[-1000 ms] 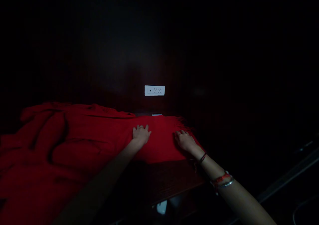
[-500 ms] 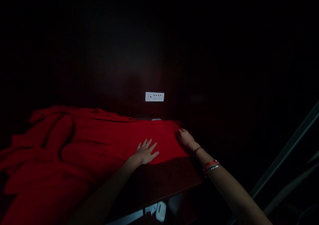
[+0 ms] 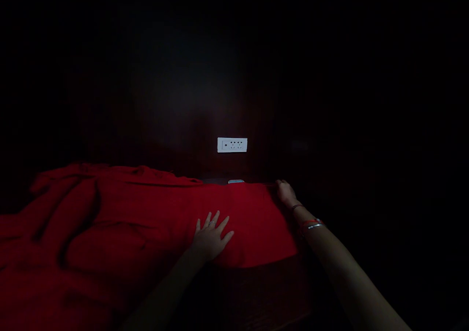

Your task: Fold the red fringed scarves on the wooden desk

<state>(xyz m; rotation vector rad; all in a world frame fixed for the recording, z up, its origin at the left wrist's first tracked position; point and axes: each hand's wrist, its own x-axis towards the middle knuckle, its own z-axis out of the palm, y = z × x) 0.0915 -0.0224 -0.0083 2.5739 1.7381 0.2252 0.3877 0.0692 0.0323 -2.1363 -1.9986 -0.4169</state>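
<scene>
A large red cloth lies over a dark wooden surface, smooth on the right and bunched into folds on the left. My left hand rests flat on its middle, fingers spread, with a ring on one finger. At the cloth's far right corner, my right hand has its fingers curled over the edge, closed on the fabric. Bracelets circle the right wrist. The fingertips there are dim and partly hidden.
A white wall socket is set in the dark panel behind. Just beyond the cloth's far edge, a small pale-rimmed object shows in part. The dark wooden surface shows in front of the cloth. Deep shadow covers the right side.
My right hand has moved slightly right to the cloth's far corner, and the cloth's right end is spread wider. The left hand stays flat. The view has tilted up, losing the items below.
</scene>
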